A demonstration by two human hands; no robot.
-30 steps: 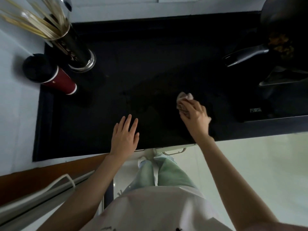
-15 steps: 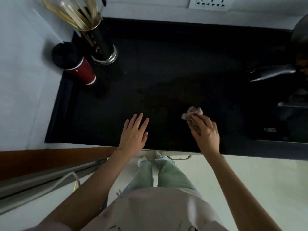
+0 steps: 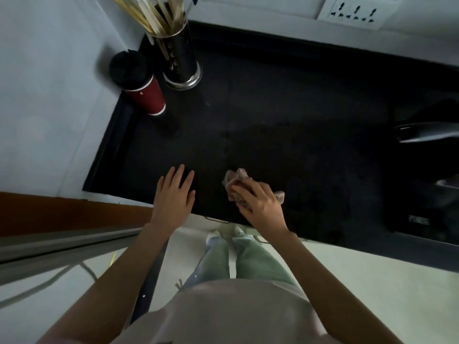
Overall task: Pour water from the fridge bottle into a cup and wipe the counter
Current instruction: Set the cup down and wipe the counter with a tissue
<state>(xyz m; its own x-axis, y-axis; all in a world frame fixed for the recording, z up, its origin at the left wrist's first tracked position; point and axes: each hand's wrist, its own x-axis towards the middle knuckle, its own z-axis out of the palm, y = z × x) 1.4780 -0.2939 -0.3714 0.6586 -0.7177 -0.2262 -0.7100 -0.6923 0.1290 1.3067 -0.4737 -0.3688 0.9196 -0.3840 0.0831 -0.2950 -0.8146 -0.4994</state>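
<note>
1. The person's right hand (image 3: 258,204) lay on the black counter (image 3: 285,115) near its near edge, fingers curled down and clamped on a crumpled pale cloth (image 3: 236,180).
2. The cloth was bunched under the palm, with one ruffled end sticking out on the far-left side of the fingers and a smaller corner showing on the right side of the hand, so its long axis ran roughly from far left to near right.
3. The cloth touched the counter surface; how much of it was hidden under the hand could not be told.
4. The left hand (image 3: 173,197) rested flat on the counter just left of the right hand, palm down, fingers straight and slightly spread, pointing toward the far side and holding nothing.
5. The two hands were near each other but apart, with bare counter between them.
6. A red cup (image 3: 145,91) with a black lid stood in the far-left corner of the counter, appearing tilted in the wide-angle view, its top toward the far left.
7. Just beside it on the right stood a metal holder (image 3: 178,60) full of chopsticks (image 3: 149,13).
8. A dark pan handle (image 3: 427,132) reached in from the right edge.
9. A white socket (image 3: 357,11) sat on the far wall.
</note>
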